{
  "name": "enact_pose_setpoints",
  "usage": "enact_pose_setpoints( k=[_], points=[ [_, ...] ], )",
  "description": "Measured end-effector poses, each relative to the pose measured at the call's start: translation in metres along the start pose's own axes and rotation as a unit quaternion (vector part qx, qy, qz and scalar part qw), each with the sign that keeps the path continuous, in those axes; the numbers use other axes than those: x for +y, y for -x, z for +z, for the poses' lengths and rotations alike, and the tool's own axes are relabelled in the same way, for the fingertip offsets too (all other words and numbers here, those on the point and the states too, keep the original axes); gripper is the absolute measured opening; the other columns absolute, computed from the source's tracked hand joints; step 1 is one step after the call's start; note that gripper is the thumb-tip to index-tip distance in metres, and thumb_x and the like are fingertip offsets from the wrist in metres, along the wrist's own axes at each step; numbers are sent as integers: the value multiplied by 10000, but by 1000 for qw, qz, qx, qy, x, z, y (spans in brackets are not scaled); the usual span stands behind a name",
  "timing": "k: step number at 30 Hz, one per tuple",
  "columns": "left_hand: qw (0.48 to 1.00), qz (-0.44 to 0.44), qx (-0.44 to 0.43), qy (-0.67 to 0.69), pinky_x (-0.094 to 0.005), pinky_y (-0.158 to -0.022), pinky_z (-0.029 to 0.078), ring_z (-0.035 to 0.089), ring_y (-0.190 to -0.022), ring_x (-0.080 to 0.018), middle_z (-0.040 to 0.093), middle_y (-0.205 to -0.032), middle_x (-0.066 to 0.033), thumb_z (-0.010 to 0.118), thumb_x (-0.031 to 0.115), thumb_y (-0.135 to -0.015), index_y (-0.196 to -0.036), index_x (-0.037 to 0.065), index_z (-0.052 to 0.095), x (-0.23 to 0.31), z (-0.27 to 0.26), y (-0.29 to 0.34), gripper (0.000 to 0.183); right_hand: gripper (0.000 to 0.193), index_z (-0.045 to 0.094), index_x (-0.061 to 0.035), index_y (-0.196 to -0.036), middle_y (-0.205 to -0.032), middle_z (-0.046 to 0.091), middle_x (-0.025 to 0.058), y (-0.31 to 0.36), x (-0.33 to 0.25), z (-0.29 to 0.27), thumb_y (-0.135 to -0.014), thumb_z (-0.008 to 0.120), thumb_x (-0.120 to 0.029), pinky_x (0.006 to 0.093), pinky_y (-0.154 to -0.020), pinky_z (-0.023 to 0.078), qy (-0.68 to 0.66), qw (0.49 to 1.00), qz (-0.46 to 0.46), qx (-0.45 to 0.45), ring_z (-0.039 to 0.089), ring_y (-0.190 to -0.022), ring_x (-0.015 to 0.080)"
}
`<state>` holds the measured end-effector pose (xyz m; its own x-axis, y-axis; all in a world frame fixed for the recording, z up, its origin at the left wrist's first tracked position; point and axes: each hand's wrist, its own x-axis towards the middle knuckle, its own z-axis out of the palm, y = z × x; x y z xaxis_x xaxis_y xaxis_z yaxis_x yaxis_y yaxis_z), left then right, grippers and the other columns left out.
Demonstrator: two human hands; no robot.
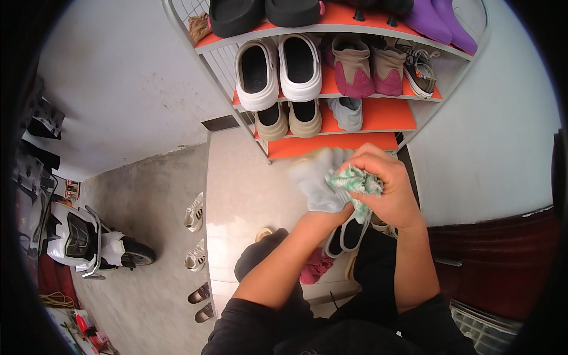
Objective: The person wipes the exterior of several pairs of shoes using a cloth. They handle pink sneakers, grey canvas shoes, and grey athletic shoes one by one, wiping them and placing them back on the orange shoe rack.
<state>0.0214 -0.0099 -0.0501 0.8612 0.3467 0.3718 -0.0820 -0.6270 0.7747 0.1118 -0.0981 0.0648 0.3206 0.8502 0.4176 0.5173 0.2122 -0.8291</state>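
In front of the rack, my left hand [329, 220] holds up a light grey shoe [316, 180]. The wrist runs into the shoe's opening, so most of the fingers are hidden. The shoe's sole end is smeared by motion. My right hand [381, 180] is closed around a crumpled green and white cloth [355, 180], which rests against the side of the shoe. A similar light grey shoe [348, 113] stands on a lower shelf of the shoe rack [378, 115].
White clogs [256, 71], beige clogs [271, 121], beige and magenta boots [353, 65] and purple boots [435, 23] fill the rack. Below my hands lie black and white shoes [354, 234] and a dark pink cloth [316, 266]. Sneakers [194, 212] and a scooter [89, 236] stand left.
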Motion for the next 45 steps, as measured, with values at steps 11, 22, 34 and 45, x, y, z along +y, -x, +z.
enact_pose_setpoints(
  k=[11, 22, 34, 45],
  points=[
    [996, -47, 11, 79, -347, -791, 425, 525, -990, -244, 562, -1010, -103, 564, 108, -812, -1028, 68, 556, -4, -5, -9, 220, 241, 608, 8, -880, -807, 543, 81, 4, 9, -2, -651, 683, 2, 293, -655, 436, 35, 998, 13, -49, 544, -726, 197],
    [889, -412, -17, 198, -314, -681, 420, 570, -794, -203, 613, -832, -152, 606, 197, -743, -870, -42, 627, 36, -42, -20, 272, 313, 558, 28, -980, -878, 609, 120, 2, 32, -30, -729, 715, -72, 306, -675, 465, 75, 965, 166, 191, 594, -731, 210],
    [647, -219, 81, 726, -360, -884, 409, 533, -1031, -239, 570, -1122, -116, 554, 172, -787, -1152, -39, 516, 41, -54, -28, 423, 266, 550, -15, -931, -847, 583, 88, 1, 41, -39, -705, 690, -20, 319, -659, 468, 153, 936, 97, 302, 590, -732, 248],
    [570, -266, 152, 762, -413, -982, 374, 514, -1118, -286, 542, -1221, -158, 475, 478, -894, -1236, -36, 466, 33, -40, -28, 617, 299, 578, -47, -944, -865, 584, 76, 7, 14, 28, -683, 715, -95, 358, -666, 474, 167, 984, 58, 38, 599, -796, 285]
  ],
)
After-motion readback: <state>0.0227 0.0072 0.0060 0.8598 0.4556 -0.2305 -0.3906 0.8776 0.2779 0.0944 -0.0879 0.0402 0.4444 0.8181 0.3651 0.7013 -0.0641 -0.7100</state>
